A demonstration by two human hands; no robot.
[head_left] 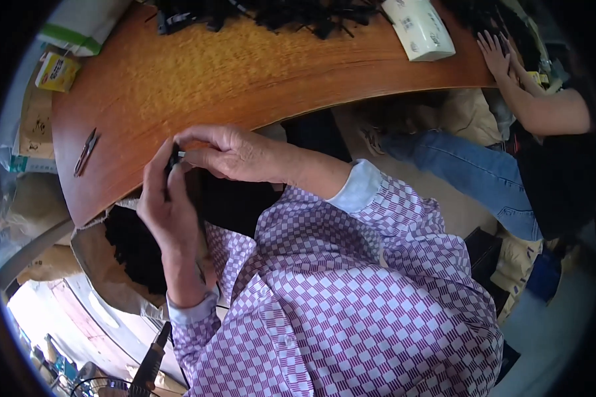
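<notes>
both hands [164,208] [235,153] hold a black piece [174,157] near the table [198,73].

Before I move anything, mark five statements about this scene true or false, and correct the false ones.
1. The left hand and right hand meet at a small dark piece. True.
2. The snips lie on the floor. False: they lie on the wooden table.
3. Black pieces are heaped along the table's far side. True.
4. The yellow box is to the right of the snips. False: it is to their left.
5. Another person, at the right, wears blue jeans. True.
</notes>
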